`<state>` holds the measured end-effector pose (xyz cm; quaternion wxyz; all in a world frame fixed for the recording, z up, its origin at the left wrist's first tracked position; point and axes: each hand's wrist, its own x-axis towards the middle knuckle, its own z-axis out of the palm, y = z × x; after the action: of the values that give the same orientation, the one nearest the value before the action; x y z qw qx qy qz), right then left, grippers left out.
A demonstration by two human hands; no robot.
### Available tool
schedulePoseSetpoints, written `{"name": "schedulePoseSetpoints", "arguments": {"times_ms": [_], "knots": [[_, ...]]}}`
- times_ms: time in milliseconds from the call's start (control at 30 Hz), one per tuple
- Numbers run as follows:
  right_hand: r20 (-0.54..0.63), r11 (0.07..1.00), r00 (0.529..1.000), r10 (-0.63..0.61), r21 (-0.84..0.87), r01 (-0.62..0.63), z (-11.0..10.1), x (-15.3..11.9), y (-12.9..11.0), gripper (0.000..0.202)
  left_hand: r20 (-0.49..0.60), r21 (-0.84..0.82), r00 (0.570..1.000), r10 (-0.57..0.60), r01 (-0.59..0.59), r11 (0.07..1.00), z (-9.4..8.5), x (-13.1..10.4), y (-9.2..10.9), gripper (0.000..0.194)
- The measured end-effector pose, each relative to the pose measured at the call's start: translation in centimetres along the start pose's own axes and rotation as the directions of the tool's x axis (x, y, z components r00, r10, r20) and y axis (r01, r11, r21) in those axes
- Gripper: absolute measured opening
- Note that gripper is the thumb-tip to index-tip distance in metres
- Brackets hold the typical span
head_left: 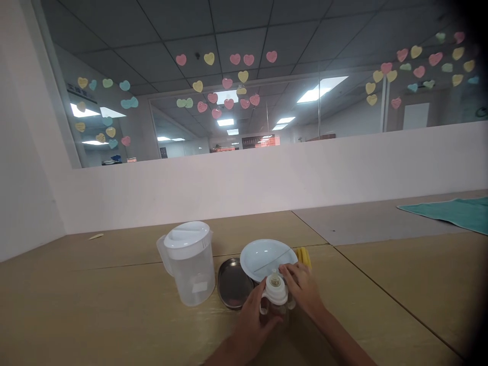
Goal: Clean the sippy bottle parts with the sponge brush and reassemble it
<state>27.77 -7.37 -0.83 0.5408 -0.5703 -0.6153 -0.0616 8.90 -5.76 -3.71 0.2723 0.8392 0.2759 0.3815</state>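
A clear baby bottle point(276, 291) with a white collar, side handles and a pale teat stands upright between my hands. My left hand point(253, 320) wraps round the bottle's left side, fingers on the left handle and thumb across the lower body. Curled at the bottle's top right is my right hand point(303, 290), its fingertips beside the teat and collar; part of its grip is hidden. Just behind the bottle sits a white bowl point(263, 253) with a thin, straight rod-like thing lying across it. A yellow object point(304, 256) shows partly behind my right hand.
Left of the bowl lies a shallow metal tray point(234, 284). Further left stands a translucent lidded pitcher point(192, 269), its handle facing left. A teal cloth point(457, 211) is at the far right of the wooden table point(114, 315). Behind runs a low white wall point(236, 188) under glass.
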Motion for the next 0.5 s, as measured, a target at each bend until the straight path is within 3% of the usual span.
{"name": "schedulePoseSetpoints", "arguments": {"times_ms": [100,200,367,500], "knots": [[0.121,0.987,0.986,-0.115,0.128,0.099,-0.4,-0.3,-1.3,0.027,-0.008,-0.022,1.0,-0.012,0.012,1.0,0.0,0.0,0.4,0.072],[0.113,0.97,0.982,-0.149,0.212,0.122,0.1,-0.8,-2.0,0.046,0.0,-0.053,1.0,0.0,0.0,0.999,-0.1,0.0,0.9,0.068],[0.092,0.949,0.996,0.006,0.314,-0.035,0.9,-1.6,-2.2,0.051,-0.004,-0.072,0.998,-0.059,0.059,0.996,-0.5,0.3,1.6,0.072],[0.282,0.765,0.958,0.048,0.606,-0.217,0.2,-1.4,-2.4,0.038,0.026,-0.09,0.995,-0.1,0.102,0.991,-0.8,0.5,2.2,0.08]]}}
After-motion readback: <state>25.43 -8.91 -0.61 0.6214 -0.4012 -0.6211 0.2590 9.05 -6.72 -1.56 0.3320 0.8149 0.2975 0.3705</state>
